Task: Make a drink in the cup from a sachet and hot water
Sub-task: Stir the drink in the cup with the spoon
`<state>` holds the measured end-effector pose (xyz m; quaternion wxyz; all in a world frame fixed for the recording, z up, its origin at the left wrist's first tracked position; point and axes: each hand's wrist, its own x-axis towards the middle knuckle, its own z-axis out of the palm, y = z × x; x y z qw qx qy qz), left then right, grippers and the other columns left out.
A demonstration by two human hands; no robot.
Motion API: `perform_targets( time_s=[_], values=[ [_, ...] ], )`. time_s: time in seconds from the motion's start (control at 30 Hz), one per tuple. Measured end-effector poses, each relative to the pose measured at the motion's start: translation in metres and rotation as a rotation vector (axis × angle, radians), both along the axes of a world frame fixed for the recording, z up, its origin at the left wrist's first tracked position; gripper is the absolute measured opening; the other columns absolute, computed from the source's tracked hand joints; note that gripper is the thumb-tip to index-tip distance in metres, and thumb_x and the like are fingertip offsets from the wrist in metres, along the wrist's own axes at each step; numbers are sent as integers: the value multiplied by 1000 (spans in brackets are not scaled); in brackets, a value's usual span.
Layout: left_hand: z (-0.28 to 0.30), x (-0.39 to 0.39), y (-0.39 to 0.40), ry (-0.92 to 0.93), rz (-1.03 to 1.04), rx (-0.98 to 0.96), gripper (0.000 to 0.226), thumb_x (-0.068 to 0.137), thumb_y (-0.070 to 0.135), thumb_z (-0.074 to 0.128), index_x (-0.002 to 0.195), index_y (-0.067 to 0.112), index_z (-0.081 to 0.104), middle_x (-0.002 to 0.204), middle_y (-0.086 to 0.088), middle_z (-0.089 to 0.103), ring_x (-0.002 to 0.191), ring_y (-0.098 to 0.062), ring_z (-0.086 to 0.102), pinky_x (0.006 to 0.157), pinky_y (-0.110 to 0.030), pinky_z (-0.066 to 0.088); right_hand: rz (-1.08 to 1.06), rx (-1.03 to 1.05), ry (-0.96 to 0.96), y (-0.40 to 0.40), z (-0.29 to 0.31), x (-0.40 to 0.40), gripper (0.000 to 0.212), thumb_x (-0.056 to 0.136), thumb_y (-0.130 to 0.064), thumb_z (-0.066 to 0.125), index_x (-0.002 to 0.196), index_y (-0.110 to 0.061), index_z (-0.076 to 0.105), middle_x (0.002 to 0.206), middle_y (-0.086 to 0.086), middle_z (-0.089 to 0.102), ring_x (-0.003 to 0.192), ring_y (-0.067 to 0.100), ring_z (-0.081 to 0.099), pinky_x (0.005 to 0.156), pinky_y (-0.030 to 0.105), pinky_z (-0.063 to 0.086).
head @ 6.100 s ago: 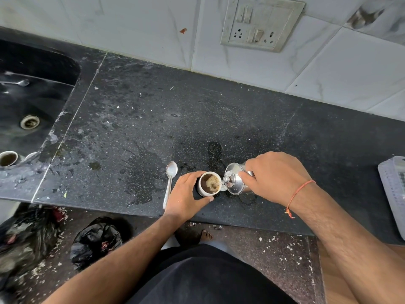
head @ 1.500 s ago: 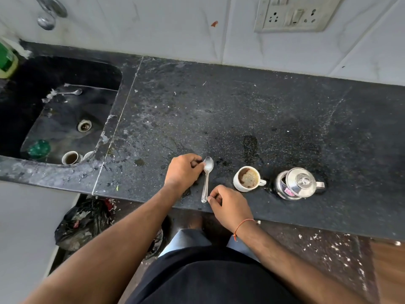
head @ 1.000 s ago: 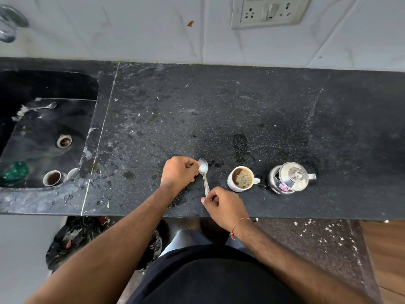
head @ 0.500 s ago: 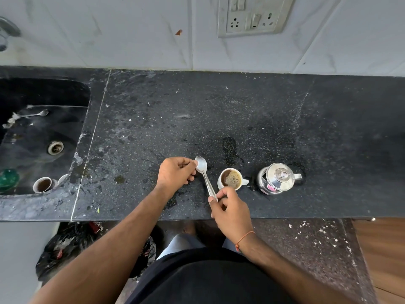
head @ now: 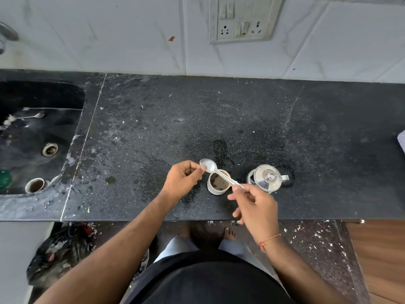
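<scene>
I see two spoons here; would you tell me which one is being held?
The spoon raised over the cup, its handle pinched by the right hand. The other spoon lies untouched in the sink.
</scene>
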<state>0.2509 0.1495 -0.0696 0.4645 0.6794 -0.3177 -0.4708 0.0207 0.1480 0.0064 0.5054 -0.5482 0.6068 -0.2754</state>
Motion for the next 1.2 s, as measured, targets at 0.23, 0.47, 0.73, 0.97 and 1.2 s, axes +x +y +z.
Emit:
perform_targets(
  time_s=[0.23, 0.47, 0.73, 0.97, 1.2],
  values=[
    [-16, -15, 16, 68, 40, -23, 52, 90, 50, 81, 134, 31, 61, 110, 11, 65, 71, -13, 55, 56, -22, 46, -40, -157, 27, -32, 25, -42, 14, 97, -42, 77, 89, -32, 81, 79, -3, 81, 54, 15, 70, 43, 35, 55],
    [-38, -20, 15, -172, -272, -46, 102, 58, 45, 108, 145, 40, 54, 143, 23, 61, 58, -3, 53, 58, -23, 52, 245, -657, 288, -55, 35, -58, 17, 101, -40, 71, 94, -28, 82, 80, -13, 72, 65, 14, 64, 62, 38, 53],
    [-43, -24, 10, -344, -312, -79, 81, 64, 53, 102, 135, 49, 64, 126, 28, 67, 106, 5, 67, 88, -25, 57, 531, -788, 445, -61, 34, -35, 20, 104, -40, 67, 102, -29, 84, 98, -17, 77, 83, 12, 73, 69, 38, 59],
    [-37, -24, 11, -367, -301, -78, 79, 65, 53, 102, 134, 50, 64, 124, 32, 67, 94, 14, 63, 77, -8, 47, 680, -824, 506, -66, 26, -24, 12, 101, -34, 75, 100, -29, 86, 98, -15, 80, 84, 11, 75, 74, 29, 56],
    [-35, -24, 13, -379, -306, -91, 77, 66, 49, 103, 132, 51, 65, 125, 37, 62, 84, 20, 59, 73, -2, 43, 731, -817, 509, -66, 13, -9, 8, 100, -26, 79, 98, -23, 86, 97, -9, 82, 83, 18, 77, 68, 40, 59]
  ],
)
